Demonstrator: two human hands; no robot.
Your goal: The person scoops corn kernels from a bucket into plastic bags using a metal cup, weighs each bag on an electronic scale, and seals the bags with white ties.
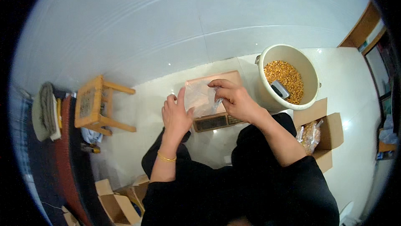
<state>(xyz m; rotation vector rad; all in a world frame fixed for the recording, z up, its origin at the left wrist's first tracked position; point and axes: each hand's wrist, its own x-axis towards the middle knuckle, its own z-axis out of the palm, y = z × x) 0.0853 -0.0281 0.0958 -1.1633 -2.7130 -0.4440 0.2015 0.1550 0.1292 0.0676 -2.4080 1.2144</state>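
My right hand (232, 100) pinches a clear plastic bag (198, 96) over a flat scale (223, 75), which has a copper-coloured platform and a dark front panel. My left hand (175, 117) is at the bag’s left side, fingers spread and apart, touching the plastic. Just right of the scale stands a cream bucket (265, 92) of yellow kernels (284, 71), with a metal scoop (280, 89) lying on them.
A wooden stool (106, 123) stands left, beside a dark red-edged bench (67, 159) with folded cloth (44, 109). An open carton (332, 130) with bagged kernels (309, 136) sits right. More cartons (117, 205) lie lower left. A pale wall (146, 29) rises behind the scale.
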